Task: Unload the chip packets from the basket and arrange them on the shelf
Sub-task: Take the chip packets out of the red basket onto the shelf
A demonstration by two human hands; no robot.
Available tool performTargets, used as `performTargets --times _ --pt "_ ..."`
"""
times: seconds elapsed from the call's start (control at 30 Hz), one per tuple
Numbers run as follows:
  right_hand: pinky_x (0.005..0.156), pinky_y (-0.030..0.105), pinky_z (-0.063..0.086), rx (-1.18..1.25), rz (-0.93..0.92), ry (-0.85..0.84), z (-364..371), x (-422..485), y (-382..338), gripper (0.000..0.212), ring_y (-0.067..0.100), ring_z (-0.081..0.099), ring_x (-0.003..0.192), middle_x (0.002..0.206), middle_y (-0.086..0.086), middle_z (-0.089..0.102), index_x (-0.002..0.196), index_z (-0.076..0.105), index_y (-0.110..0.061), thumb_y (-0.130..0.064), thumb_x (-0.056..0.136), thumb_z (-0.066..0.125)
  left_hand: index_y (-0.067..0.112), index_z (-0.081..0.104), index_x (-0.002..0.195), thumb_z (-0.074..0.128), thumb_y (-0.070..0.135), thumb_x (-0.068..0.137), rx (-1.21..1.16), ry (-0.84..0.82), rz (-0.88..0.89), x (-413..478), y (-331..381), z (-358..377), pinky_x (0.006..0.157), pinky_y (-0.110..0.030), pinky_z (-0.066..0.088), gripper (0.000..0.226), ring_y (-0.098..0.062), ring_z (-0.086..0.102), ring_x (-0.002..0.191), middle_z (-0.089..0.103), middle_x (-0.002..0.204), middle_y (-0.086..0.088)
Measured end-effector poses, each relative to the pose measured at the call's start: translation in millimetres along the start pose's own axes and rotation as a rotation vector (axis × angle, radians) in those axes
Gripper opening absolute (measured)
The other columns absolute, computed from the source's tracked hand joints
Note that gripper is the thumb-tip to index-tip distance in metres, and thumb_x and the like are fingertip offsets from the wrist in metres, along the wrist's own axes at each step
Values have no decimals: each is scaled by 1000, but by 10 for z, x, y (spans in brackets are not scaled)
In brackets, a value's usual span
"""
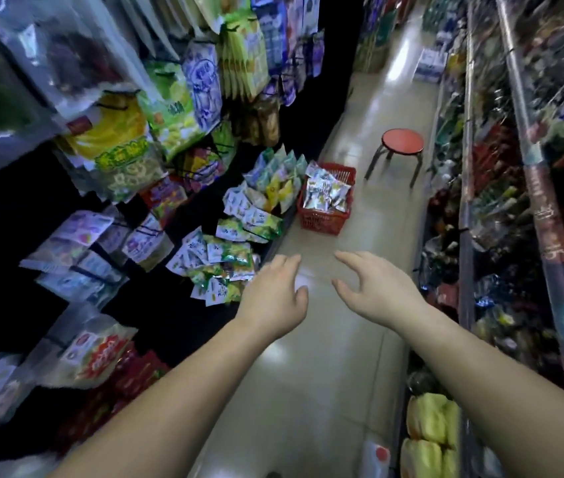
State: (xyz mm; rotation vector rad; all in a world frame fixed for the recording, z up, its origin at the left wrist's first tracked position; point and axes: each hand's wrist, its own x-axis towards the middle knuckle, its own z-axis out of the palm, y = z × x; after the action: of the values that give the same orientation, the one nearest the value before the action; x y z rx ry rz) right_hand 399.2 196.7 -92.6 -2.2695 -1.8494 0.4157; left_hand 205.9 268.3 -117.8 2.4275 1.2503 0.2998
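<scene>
Left hand (273,294) and right hand (375,288) are held empty, fingers spread. Chip packets (327,194) in the basket (318,222) at twelve o'clock are judged light and crushable; seams should be pinched.

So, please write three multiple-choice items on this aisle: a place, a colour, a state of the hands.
1. Where is the red basket? A on a top shelf; B on the aisle floor; C on a trolley.
2. What colour is the stool seat? A red; B blue; C white.
3. What do the left hand and right hand hold? A a packet each; B one bottle; C nothing.
Key: B, it rests on the floor; A, the round seat is red; C, both hands are open and empty.
</scene>
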Motion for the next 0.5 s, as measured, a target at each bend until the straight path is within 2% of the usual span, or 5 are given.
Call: performTargets --times 0.1,0.23,0.5 --pt "98 39 50 -15 63 4 -167 533 452 60 21 51 133 146 -8 50 151 43 -33 -53 95 52 14 38 153 55 33 96 -5 -13 31 780 173 86 108 -40 42 62 -26 45 134 48 145 -5" --pt "98 40 50 -40 70 -15 -426 1348 1116 59 21 51 131 141 -7 54 150 43 -35 -55 95 50 12 44 149 57 33 94 27 -10 62 1885 406 286 109 -42 43 60 -28 48 131 52 140 -7" --pt "96 40 51 -66 19 -90 -1053 3198 2214 55 25 53 128 134 -3 57 145 46 -35 -46 92 54 14 49 141 59 31 91 -28 -10 -14 4008 838 487 105 -45 45 55 -28 52 123 55 131 -6"
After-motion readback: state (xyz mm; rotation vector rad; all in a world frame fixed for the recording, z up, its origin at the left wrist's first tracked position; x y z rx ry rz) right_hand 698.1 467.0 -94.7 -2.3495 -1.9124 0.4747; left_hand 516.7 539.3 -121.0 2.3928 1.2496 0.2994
